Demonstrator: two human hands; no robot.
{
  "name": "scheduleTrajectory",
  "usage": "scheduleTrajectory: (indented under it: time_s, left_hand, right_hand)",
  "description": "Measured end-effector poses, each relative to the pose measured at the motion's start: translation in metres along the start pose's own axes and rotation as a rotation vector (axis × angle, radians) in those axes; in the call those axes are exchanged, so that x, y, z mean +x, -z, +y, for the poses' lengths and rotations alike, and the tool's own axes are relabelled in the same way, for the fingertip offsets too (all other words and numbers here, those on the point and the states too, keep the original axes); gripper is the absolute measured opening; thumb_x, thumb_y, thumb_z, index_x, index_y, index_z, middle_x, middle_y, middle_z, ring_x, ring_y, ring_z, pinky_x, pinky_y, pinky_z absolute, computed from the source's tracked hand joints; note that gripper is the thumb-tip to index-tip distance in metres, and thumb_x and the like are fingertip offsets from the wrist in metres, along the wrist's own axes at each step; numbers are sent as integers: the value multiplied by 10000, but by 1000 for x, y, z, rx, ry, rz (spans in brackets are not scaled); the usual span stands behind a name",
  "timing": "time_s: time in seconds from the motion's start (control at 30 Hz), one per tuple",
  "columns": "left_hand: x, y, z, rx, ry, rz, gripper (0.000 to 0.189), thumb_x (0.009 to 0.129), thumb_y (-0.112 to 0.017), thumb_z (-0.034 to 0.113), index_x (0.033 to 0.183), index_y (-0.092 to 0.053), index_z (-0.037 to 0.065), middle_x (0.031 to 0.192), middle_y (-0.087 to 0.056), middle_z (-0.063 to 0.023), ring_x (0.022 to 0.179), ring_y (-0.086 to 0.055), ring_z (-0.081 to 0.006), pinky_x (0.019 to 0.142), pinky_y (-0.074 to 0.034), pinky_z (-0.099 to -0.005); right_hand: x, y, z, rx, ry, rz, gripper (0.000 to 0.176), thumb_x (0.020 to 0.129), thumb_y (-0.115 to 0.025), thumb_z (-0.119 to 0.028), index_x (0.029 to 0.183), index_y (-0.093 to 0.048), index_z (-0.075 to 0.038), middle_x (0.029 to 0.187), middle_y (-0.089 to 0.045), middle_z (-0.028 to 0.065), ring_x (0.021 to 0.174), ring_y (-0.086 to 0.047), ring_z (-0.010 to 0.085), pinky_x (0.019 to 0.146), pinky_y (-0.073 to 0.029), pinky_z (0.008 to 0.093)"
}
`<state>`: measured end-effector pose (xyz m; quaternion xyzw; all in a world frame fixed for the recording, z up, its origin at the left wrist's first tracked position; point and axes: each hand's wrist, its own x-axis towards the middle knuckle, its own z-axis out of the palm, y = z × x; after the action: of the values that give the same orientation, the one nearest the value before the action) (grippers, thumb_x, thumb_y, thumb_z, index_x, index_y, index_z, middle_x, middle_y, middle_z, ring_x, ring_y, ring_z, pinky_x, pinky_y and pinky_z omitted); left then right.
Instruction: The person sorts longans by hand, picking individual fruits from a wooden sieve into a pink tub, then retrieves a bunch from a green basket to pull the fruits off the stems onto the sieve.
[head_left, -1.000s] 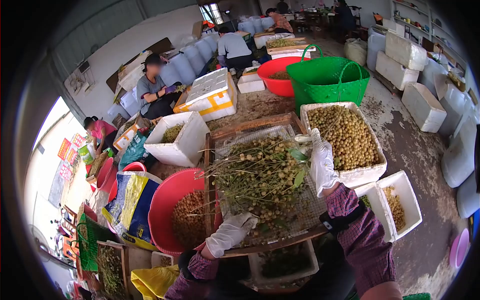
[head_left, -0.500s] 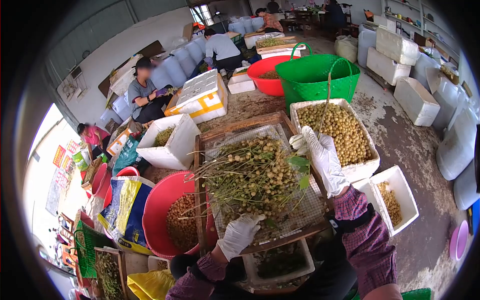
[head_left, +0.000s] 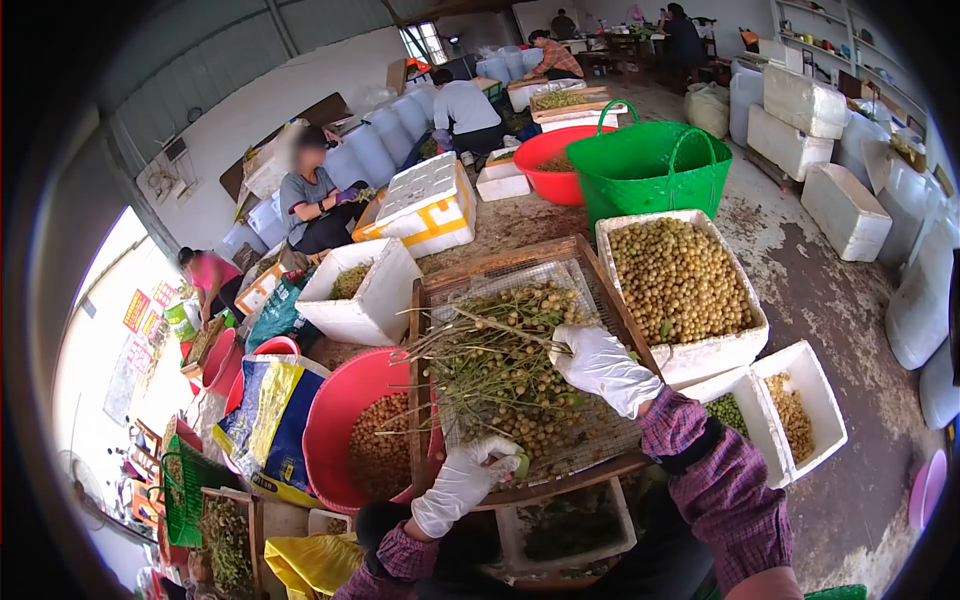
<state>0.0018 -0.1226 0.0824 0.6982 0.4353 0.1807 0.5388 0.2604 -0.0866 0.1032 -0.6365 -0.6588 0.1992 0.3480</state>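
A wood-framed wire mesh tray (head_left: 610,447) lies before me, heaped with cut stems (head_left: 460,350) bearing small round yellow-brown fruits (head_left: 535,385). My right hand (head_left: 605,372), in a white glove, is over the right side of the heap, its fingers closed on a fruit stem (head_left: 500,328) that runs off to the left. At the tray's near edge is my left hand (head_left: 462,487), gloved too, with fingers curled and a green leaf (head_left: 521,465) at the fingertips.
Right of the tray stands a white foam box (head_left: 690,352) of loose fruits, beside smaller foam boxes (head_left: 815,440). A red tub (head_left: 325,440) with fruits is at left. Beyond stand a green basket (head_left: 640,185) and a red basin (head_left: 550,185). Several people work further back.
My right hand has come left and down from the tray's right edge onto the heap. The upright stem and leaves by it no longer show there. My left hand has shifted slightly down.
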Motion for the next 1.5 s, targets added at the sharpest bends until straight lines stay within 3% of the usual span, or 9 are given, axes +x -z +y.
scheduleTrajectory:
  time_s: [0.23,0.5,0.63,0.9,1.07,1.2,1.3,1.4,1.5]
  left_hand:
    - [-35,-65,-94,948,-327,-449,339,881,-572,276,1185,-611,130,1089,-640,-135,960,-612,-333,851,-481,-399]
    - [-10,5,-9,466,-177,5,225,932,-581,209,1115,-648,97,1017,-684,-117,850,-665,-228,727,-518,-314]
    - [14,22,26,-3,-79,165,198,953,-565,199,1077,-664,80,904,-681,-47,662,-616,-130,654,-510,-243]
    - [1,-20,-15,49,160,-845,340,925,-619,280,1223,-610,116,1046,-651,-41,877,-605,-82,715,-537,-274]
    - [-2,-29,-66,63,280,-723,339,918,-575,180,1241,-592,78,1058,-641,-76,857,-588,-103,832,-480,-272]
    - [-10,-27,-55,150,-191,-562,288,894,-631,259,1112,-631,72,952,-660,-89,809,-609,-145,774,-481,-290]
    - [4,-25,-12,252,-111,-97,317,819,-719,357,969,-660,85,849,-670,-82,773,-637,-200,723,-496,-320]
    - [29,-13,33,410,-628,496,517,816,-732,161,1251,-486,29,1166,-581,-138,1001,-576,-204,856,-480,-318]
    - [72,-26,13,389,-704,477,421,849,-665,89,1221,-498,-15,1104,-590,-188,969,-583,-290,893,-466,-353]
  right_hand:
    - [-7,-53,-41,-296,120,-143,659,774,-691,-484,1297,-519,-123,973,-662,192,868,-657,332,738,-510,414]
    - [34,-24,-22,24,176,327,335,861,-635,-388,950,-683,-68,814,-674,156,695,-635,322,648,-486,427]
    - [27,12,-24,830,108,229,240,944,-595,-261,936,-690,-40,823,-692,-11,595,-495,43,560,-412,215]
    - [29,5,5,776,39,103,281,960,-559,-314,982,-690,-66,754,-641,-48,559,-472,51,529,-395,217]
    - [21,13,-6,764,138,-29,244,955,-573,-286,979,-699,-79,871,-683,-35,615,-483,29,568,-412,205]
    - [14,7,-8,877,65,-35,214,938,-605,-254,963,-698,-63,833,-678,-28,602,-494,34,563,-421,210]
    - [4,7,-22,866,2,-42,196,927,-623,-241,919,-700,-61,780,-666,-21,561,-479,28,514,-382,191]
    - [-7,4,-42,784,-121,-91,196,925,-627,-251,878,-702,-77,651,-601,-36,503,-448,17,442,-328,183]
    - [-9,-15,-42,844,-109,-59,187,893,-669,-229,866,-695,-46,612,-573,-23,490,-466,30,439,-354,200]
